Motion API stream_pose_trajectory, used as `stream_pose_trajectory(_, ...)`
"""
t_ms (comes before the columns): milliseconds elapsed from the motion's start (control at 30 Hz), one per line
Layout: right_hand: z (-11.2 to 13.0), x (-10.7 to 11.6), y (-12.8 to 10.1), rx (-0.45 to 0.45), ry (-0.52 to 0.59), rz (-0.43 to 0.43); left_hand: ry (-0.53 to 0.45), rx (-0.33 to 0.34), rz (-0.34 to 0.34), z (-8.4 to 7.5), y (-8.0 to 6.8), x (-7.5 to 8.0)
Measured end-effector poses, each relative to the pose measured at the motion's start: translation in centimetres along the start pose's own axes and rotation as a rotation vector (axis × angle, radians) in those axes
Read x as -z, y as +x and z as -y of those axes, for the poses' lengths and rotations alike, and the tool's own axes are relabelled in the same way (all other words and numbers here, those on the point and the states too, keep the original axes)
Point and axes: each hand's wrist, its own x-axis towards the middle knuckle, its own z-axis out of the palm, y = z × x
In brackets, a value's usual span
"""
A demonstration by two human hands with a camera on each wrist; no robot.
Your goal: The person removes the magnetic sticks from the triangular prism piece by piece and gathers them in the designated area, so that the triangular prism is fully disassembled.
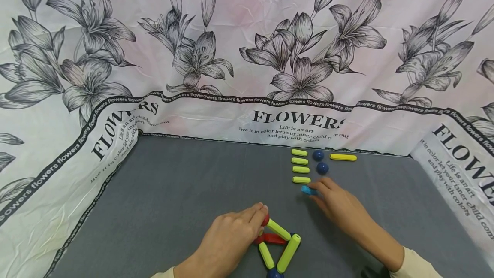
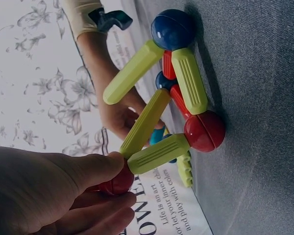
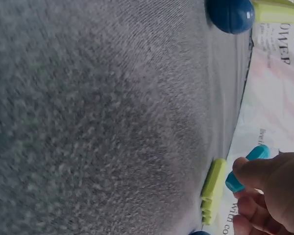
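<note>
My left hand [image 1: 233, 233] grips a red ball [image 2: 118, 182] at the top of a frame built of sticks and balls. Two sticks slope down from that ball, one to a lower red ball [image 2: 205, 131], the other to a blue ball farther back. On the grey surface, a nearer blue ball [image 2: 173, 29] joins the base, and a yellow-green stick [image 1: 288, 254] rises from it with its upper end free. Over to the right, my right hand [image 1: 343, 207] pinches a short light-blue stick [image 3: 257, 152] between thumb and fingers.
Several yellow-green sticks [image 1: 299, 161] lie in a column near the back edge. Beside them are two blue balls [image 1: 322, 167] and a longer yellow stick [image 1: 343, 157]. A flower-printed cloth [image 1: 200, 117] stands up behind and along both sides of the grey surface [image 1: 185, 179].
</note>
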Motion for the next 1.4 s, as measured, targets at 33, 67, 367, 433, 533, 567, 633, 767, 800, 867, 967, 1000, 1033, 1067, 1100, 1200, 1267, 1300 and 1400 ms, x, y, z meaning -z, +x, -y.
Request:
stream_pose_trajectory(33,0.0,-0.1,0.2,-0.001,-0.007,0.008,0.002,0.0,-0.003,0.0,0.0,0.0)
stream_pose_trajectory(67,-0.1,-0.2,0.3,-0.002,-0.015,0.016,0.003,0.0,-0.004,0.0,0.0,0.0)
stream_pose_trajectory(367,-0.6,-1.3,1.0,0.041,-0.109,0.05,0.002,-0.006,0.017,0.0,0.0,0.1)
stream_pose_trajectory(433,-0.7,-1.6,1.0,0.059,-0.12,0.039,0.006,-0.008,0.029,0.0,0.0,0.2)
stream_pose_trajectory(533,-0.8,-1.7,1.0,0.082,-0.127,0.027,0.009,-0.01,0.036,0.0,0.0,0.3)
stream_pose_trajectory(567,-0.8,-1.7,1.1,0.085,-0.127,0.024,0.006,-0.01,0.038,0.0,0.0,0.3)
stream_pose_trajectory(633,-0.8,-1.8,1.2,0.084,-0.126,0.023,0.002,-0.008,0.033,0.0,0.0,0.3)
stream_pose_trajectory(767,-0.8,-2.0,1.3,0.072,-0.116,0.036,-0.006,-0.004,0.033,0.1,-0.1,0.3)
stream_pose_trajectory(800,-0.9,-2.0,1.4,0.071,-0.115,0.04,-0.006,-0.003,0.032,0.1,-0.1,0.3)
stream_pose_trajectory(867,-0.9,-2.1,1.5,0.074,-0.117,0.043,-0.003,-0.003,0.031,0.1,-0.1,0.3)
stream_pose_trajectory(967,-1.0,-2.2,1.5,0.083,-0.127,0.042,-0.001,-0.004,0.025,0.1,-0.1,0.2)
stream_pose_trajectory(1000,-1.0,-2.3,1.5,0.085,-0.127,0.042,-0.003,-0.003,0.024,0.1,-0.1,0.2)
stream_pose_trajectory(1033,-1.0,-2.3,1.5,0.084,-0.128,0.042,-0.003,-0.003,0.023,0.1,-0.1,0.2)
stream_pose_trajectory(1067,-1.0,-2.3,1.5,0.084,-0.126,0.042,-0.004,-0.003,0.023,0.1,-0.1,0.2)
stream_pose_trajectory(1100,-1.0,-2.2,1.5,0.084,-0.124,0.044,-0.004,-0.003,0.024,0.1,-0.1,0.2)
stream_pose_trajectory(1200,-0.9,-2.2,1.4,0.085,-0.118,0.046,-0.003,-0.004,0.028,0.1,-0.1,0.1)
stream_pose_trajectory(1267,-0.9,-2.2,1.5,0.093,-0.12,0.038,-0.004,-0.005,0.025,0.1,0.0,0.1)
stream_pose_trajectory(1300,-0.9,-2.1,1.5,0.097,-0.121,0.031,-0.003,-0.005,0.023,0.1,0.0,0.0)
stream_pose_trajectory(1400,-0.4,-1.6,1.4,0.101,-0.105,0.01,-0.005,-0.005,0.015,0.2,0.0,0.0)
